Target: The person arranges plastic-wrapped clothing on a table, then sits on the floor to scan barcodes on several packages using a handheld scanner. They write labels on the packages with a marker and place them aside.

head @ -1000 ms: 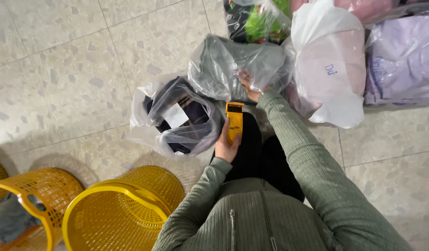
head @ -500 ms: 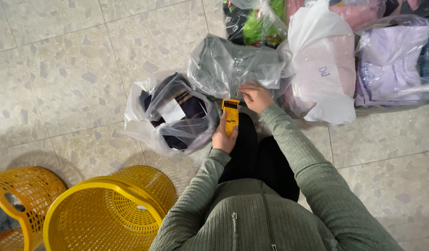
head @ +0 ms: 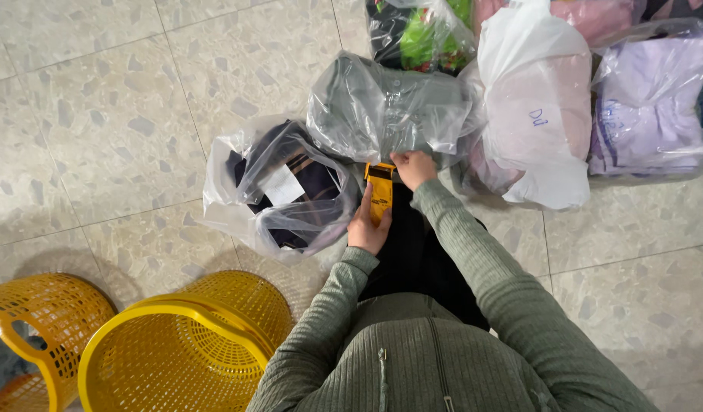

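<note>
My left hand (head: 367,226) grips an orange tape dispenser (head: 380,189), its head pressed against a clear plastic bag holding folded grey clothing (head: 382,103). Fingers of my right hand (head: 414,167) rest on the lower edge of that grey bag, right beside the dispenser's head. To the left lies an open clear bag with dark clothes and a white tag (head: 279,187). Green ribbed sleeves cover both my arms.
Bags of pink (head: 534,114), lilac (head: 653,99) and green-black clothing (head: 420,30) stand at the back right. Two yellow mesh baskets (head: 180,347) (head: 39,328) lie on the speckled tile floor at the lower left.
My right hand slid down from the grey bag's edge to meet the dispenser's head. My left hand brought the dispenser up against the bag.
</note>
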